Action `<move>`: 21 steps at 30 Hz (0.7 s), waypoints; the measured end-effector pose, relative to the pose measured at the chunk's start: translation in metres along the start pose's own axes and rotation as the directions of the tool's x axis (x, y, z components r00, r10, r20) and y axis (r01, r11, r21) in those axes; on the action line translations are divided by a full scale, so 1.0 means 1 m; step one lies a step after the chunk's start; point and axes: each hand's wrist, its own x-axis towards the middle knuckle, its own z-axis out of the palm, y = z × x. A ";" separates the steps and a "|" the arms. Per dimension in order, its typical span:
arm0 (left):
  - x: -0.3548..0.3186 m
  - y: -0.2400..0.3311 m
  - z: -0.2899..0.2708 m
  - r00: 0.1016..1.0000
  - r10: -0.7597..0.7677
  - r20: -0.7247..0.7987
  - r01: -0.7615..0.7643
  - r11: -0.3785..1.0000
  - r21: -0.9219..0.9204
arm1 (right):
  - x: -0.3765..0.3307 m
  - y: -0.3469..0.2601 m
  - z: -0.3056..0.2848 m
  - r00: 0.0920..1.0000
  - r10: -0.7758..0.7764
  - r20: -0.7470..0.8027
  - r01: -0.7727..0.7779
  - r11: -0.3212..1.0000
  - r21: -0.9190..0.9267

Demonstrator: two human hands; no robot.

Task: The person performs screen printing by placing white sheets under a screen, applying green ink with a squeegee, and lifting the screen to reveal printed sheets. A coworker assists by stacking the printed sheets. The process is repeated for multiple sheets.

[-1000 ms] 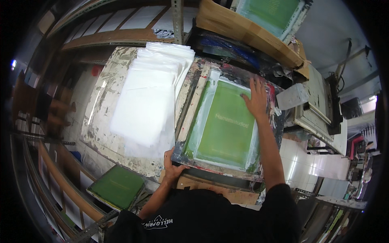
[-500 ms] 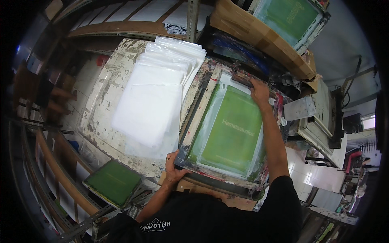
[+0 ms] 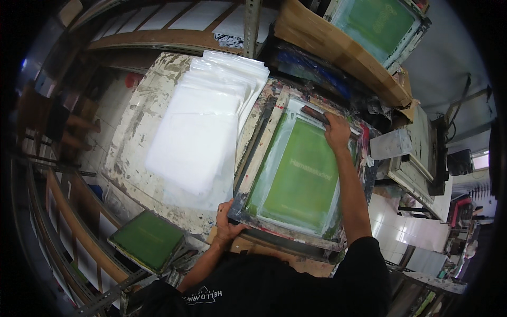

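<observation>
A screen printing frame with green mesh and pale lettering lies tilted in front of me. My right hand is closed round a dark-edged squeegee at the far end of the mesh, resting on the white strip above the green area. At the frame's near left corner, my left hand grips the edge, with its thumb stretched along the near side. Left of the frame, a fanned stack of white translucent plastic bags lies on the paint-stained table.
Another green screen sits low at the near left, beside wooden racks. A cardboard box with a further green screen stands beyond the frame. To the right is a translucent plastic container. A metal post rises at the back.
My right hand and the squeegee have come slightly nearer to me, from the far edge onto the mesh. My left hand has stayed at the corner.
</observation>
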 end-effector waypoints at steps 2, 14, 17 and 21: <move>-0.004 0.002 0.001 1.000 -0.013 -0.014 0.013 1.000 -0.007 | -0.009 -0.014 -0.010 1.000 0.026 0.011 -0.027 0.998 0.050; -0.005 0.002 0.003 0.998 -0.050 -0.025 0.048 0.997 -0.065 | -0.080 -0.074 -0.042 0.998 0.045 0.034 -0.048 0.996 0.073; -0.003 0.004 0.002 0.999 -0.035 -0.031 0.033 0.999 -0.040 | -0.145 -0.148 -0.094 0.987 0.078 0.141 -0.084 0.996 0.036; -0.001 0.006 0.003 0.999 -0.044 -0.032 0.042 0.997 -0.058 | -0.192 -0.207 -0.153 0.960 0.097 0.262 -0.150 0.970 0.190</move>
